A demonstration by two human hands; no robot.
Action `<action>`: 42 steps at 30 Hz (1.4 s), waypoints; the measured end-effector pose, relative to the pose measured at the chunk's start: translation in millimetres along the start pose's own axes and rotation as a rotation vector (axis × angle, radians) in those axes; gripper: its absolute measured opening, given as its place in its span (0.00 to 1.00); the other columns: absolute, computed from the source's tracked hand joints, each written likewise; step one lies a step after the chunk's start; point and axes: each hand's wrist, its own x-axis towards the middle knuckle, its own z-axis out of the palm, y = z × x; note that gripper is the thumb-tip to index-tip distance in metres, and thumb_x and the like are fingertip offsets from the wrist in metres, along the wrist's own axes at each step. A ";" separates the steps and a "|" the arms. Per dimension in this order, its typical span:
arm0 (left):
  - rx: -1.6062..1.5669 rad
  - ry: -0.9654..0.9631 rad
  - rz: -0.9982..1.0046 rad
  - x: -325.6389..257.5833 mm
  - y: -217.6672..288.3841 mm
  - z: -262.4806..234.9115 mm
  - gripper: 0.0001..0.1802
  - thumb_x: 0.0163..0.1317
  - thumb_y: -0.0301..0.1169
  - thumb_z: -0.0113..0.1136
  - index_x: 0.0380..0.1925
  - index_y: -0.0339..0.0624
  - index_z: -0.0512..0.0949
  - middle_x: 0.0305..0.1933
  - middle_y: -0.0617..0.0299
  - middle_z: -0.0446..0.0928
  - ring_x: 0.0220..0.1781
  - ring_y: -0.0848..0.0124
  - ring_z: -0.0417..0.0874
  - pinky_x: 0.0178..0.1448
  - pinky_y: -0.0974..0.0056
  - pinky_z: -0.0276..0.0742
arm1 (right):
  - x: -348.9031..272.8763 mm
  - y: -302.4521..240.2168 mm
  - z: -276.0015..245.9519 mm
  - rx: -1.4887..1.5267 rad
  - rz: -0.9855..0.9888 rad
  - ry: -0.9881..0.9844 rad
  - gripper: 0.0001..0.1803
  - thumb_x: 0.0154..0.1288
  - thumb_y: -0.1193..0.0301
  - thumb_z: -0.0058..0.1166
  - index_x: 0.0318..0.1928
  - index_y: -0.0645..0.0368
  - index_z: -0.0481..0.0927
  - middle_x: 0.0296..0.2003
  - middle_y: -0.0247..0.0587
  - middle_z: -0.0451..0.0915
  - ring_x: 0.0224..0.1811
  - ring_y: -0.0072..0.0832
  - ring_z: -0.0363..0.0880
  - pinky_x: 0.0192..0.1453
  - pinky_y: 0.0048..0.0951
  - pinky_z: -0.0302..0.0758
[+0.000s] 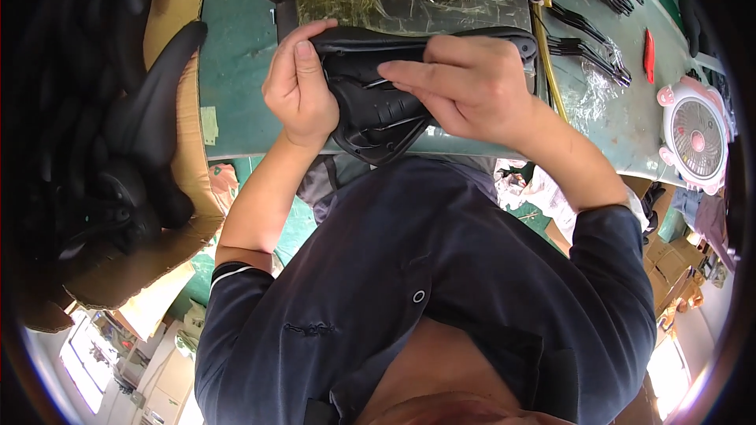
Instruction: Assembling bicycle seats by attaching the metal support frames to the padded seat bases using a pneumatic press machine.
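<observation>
a black moulded saddle (374,106) is held at the near edge of a green tabletop (236,79), ribbed side in view. the left hand (302,98) has its fingers clamped on the saddle's left end; the right hand (472,83) reaches over it, index finger extended (whether its fingers pinch anything, i cannot tell). on the tabletop's right side lie black rods (587,51) and a red object (649,55); at its right end, a pink-and-white fan (697,138). left of the tabletop, a cardboard box (193,122) holds black pieces (153,122).

Green table (240,98) spreads under fingers (417,75); green floor (294,227) peeks lower left, bright window (87,360) farther out; pale wall (715,316) far lower right.
</observation>
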 end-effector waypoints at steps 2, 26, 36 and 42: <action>0.004 -0.011 -0.022 1.0 1.6 1.8 0.16 0.86 0.26 0.50 0.51 0.26 0.86 0.53 0.48 0.91 0.54 0.63 0.89 0.64 0.63 0.81 | 3.7 5.8 2.0 -0.003 0.005 0.001 0.15 0.58 0.68 0.75 0.47 0.41 0.96 0.23 0.29 0.74 0.22 0.33 0.80 0.23 0.37 0.74; 0.552 -0.217 0.328 42.5 27.4 68.6 0.14 0.66 0.27 0.73 0.23 0.35 0.79 0.60 0.43 0.85 0.56 0.46 0.86 0.61 0.49 0.80 | 2.8 37.6 18.0 -0.358 0.385 0.396 0.29 0.55 0.66 0.67 0.59 0.62 0.85 0.42 0.47 0.86 0.37 0.47 0.90 0.39 0.45 0.87; 0.489 -0.126 0.507 69.5 0.8 75.0 0.10 0.67 0.26 0.73 0.30 0.35 0.81 0.55 0.48 0.86 0.50 0.48 0.89 0.51 0.52 0.85 | 20.5 62.6 26.0 -0.354 0.375 0.507 0.29 0.55 0.66 0.69 0.59 0.56 0.86 0.47 0.43 0.89 0.40 0.44 0.91 0.41 0.42 0.88; 0.507 -0.146 0.443 59.6 6.2 71.2 0.13 0.65 0.27 0.76 0.43 0.36 0.81 0.67 0.41 0.79 0.65 0.43 0.84 0.68 0.48 0.81 | 13.8 48.9 23.3 -0.258 0.424 0.524 0.39 0.65 0.53 0.72 0.69 0.66 0.77 0.51 0.55 0.88 0.48 0.52 0.91 0.48 0.45 0.89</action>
